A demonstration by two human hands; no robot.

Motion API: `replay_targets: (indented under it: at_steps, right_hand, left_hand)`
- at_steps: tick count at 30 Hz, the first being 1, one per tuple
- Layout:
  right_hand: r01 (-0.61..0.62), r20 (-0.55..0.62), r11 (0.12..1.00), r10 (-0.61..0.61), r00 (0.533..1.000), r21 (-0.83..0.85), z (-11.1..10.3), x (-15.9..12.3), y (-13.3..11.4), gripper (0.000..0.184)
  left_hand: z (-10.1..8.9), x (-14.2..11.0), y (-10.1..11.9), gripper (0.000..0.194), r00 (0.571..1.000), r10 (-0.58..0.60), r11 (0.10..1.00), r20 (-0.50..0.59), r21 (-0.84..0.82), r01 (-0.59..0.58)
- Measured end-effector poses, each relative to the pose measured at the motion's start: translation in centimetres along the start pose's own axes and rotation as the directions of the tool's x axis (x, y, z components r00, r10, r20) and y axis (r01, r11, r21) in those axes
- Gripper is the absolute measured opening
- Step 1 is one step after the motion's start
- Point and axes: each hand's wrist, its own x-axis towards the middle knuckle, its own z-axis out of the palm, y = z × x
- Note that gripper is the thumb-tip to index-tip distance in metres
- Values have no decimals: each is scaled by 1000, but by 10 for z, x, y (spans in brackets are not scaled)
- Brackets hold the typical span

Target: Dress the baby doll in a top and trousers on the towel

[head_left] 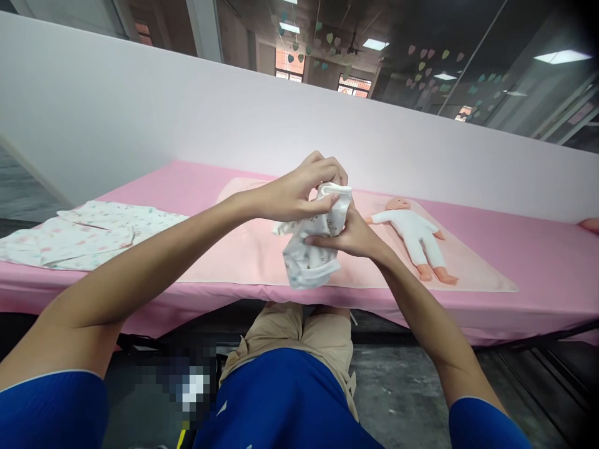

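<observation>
Above the table I hold up a small white printed baby garment [311, 265], bunched between both hands; its exact kind is hard to tell from the folds. My left hand [316, 187] pinches its upper edge, thumb in front and fingers curled behind. Lower on its right side, my right hand [349, 234] grips the cloth with the thumb across the front, its other fingers mostly hidden. To the right of my hands a baby doll [414, 234] in a white suit lies on its back on a pale pink mat [243, 249].
A pink-covered table [505, 231] runs along a white wall [140, 112] with glass above it. Printed baby clothes [88, 234] lie spread at the left. Something skin-coloured [588, 224] shows at the far right edge. A black object [145, 386], partly blurred out, is below the table.
</observation>
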Motion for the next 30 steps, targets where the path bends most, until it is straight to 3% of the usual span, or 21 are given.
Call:
replay_targets:
  at_steps: [4, 9, 13, 18, 21, 30]
  right_hand:
    - [88, 149, 995, -82, 985, -36, -6, 9, 9, 70]
    - [58, 243, 998, -49, 969, -32, 0, 13, 10, 51]
    - [38, 243, 999, -29, 970, -30, 9, 6, 14, 51]
    - [-22, 394, 993, 68, 917, -119, 19, -7, 30, 65]
    - [-32, 386, 991, 79, 919, -127, 21, -15, 32, 68]
    - [-2, 225, 998, 16, 974, -60, 12, -22, 16, 52]
  left_hand:
    - [6, 5, -11, 18, 990, 138, 990, -3, -37, -138]
    - [11, 9, -13, 13, 977, 213, 977, -20, -26, -214]
    - [11, 4, -12, 12, 973, 229, 973, -20, -36, -230]
    - [11, -3, -22, 12, 974, 218, 974, -65, -48, -222]
    - [11, -5, -27, 11, 977, 208, 977, -50, -38, -210]
    - [6, -8, -18, 13, 974, 226, 974, -12, 16, -226]
